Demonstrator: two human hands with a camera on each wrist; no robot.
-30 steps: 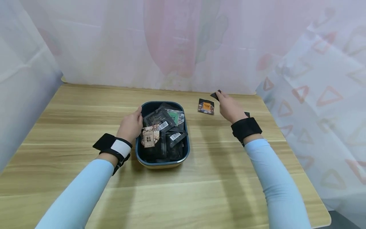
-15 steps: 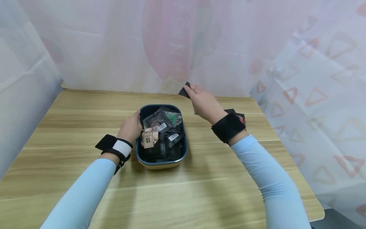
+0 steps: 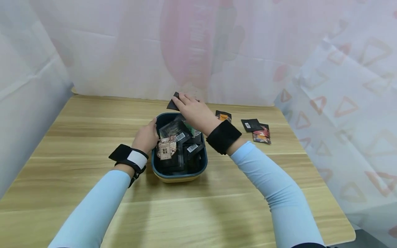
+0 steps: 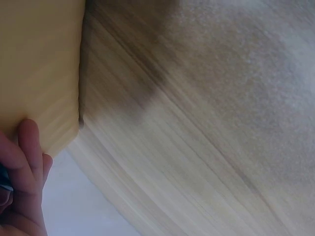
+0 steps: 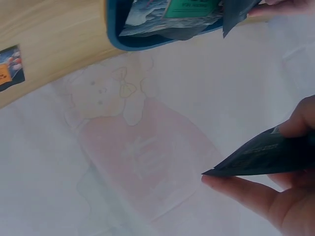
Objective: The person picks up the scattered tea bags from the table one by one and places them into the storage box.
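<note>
Fingertips of our right hand [image 3: 195,112] pinch a small black foil sachet [image 3: 173,103] above the far rim of the dark-blue oblong plastic tub [image 3: 178,175]; our left hand [image 3: 145,136] curls round its near-left rim. We judge the work well along: the tub brims with sachets, while three packets [image 3: 257,129] and an orange-labelled one [image 3: 224,115] lie on the wooden tabletop [image 3: 93,120]. Nothing stands in the way.

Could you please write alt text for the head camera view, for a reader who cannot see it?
A person's right hand pinches a dark sachet above the far end of a blue tub full of sachets, while the left hand grips the tub's left rim. Three more sachets lie to the right on the wooden table.
</note>
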